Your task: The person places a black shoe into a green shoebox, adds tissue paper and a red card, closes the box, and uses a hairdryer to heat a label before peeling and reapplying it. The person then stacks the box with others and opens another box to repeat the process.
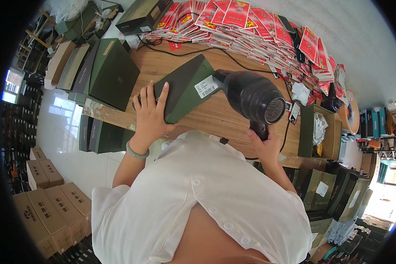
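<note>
A black hair dryer (pixel 249 94) is in my right hand (pixel 268 144), its handle wrapped by the fingers. The nozzle meets a white barcode label (pixel 206 86) on the end of a dark green shoebox (pixel 184 89); whether they touch I cannot tell. My left hand (pixel 152 111) lies spread over the left part of that box, fingers apart on its dark face, steadying contact with the wooden table (pixel 198 125) beneath. A bracelet circles the left wrist. The far underside of the box is hidden.
Red-and-white packets (pixel 237 33) are heaped along the table's back. Green shoeboxes (pixel 112 72) stand at the left edge. A black cord (pixel 185 54) crosses behind the box. At right sits an open box (pixel 310 132) with crumpled plastic. Brown cartons (pixel 53 215) stand on the floor.
</note>
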`<state>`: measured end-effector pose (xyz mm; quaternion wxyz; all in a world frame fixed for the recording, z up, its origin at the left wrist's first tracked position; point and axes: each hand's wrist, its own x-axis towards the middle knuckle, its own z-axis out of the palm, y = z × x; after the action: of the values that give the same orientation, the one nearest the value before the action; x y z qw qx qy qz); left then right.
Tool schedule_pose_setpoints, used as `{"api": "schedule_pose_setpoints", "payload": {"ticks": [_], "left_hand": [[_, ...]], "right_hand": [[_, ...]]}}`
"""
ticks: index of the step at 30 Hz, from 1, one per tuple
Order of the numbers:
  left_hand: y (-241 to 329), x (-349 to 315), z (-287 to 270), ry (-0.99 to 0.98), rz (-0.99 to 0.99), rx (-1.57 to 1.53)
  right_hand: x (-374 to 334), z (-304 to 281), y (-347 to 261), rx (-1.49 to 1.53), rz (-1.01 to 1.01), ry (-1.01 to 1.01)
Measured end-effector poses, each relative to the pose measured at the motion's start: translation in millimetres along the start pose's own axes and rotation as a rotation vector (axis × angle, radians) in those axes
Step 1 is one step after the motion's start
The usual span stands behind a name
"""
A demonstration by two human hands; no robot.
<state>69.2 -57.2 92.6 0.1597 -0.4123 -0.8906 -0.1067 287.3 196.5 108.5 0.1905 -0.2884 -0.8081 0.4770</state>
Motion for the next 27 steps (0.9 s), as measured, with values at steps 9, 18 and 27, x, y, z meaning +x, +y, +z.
{"api": "schedule_pose_setpoints", "payload": {"ticks": [9, 18, 27], "left_hand": [[2.3, -1.1, -0.3, 0.017, -0.004, -0.014], [3.4, -2.0, -1.2, -0.022, -0.009, 0.010], [2.8, 0.1, -1.7, -0.001, -0.015, -0.023]], "right_hand": [[-2.2, 1.0, 0.3, 0.033, 0.030, -0.074], [-6.7, 7.3, -5.3, 0.168, -0.021, -0.107], [-8.8, 4.6, -9.3, 0.073, -0.038, -0.158]]}}
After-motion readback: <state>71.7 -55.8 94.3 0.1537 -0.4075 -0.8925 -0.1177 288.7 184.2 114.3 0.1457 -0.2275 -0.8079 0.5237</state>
